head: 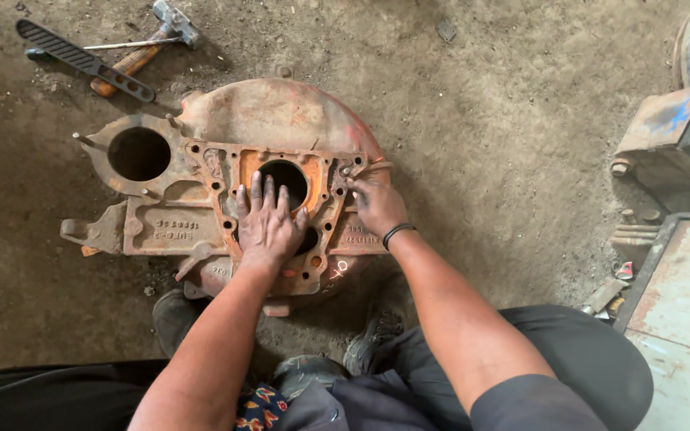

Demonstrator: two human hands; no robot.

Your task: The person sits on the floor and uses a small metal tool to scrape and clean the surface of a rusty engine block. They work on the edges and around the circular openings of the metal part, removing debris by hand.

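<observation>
The rusty housing (225,183) lies flat on the dirt floor (481,120). The left hand (267,223) presses spread across its plate, steadying it, while the right hand (373,203) pinches a stud (346,171) at the corner just beyond. A hammer (149,44) lies well beyond the left hand.

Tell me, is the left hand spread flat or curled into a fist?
Spread flat: the left hand lies palm-down on the rusty housing, fingers splayed.
</observation>
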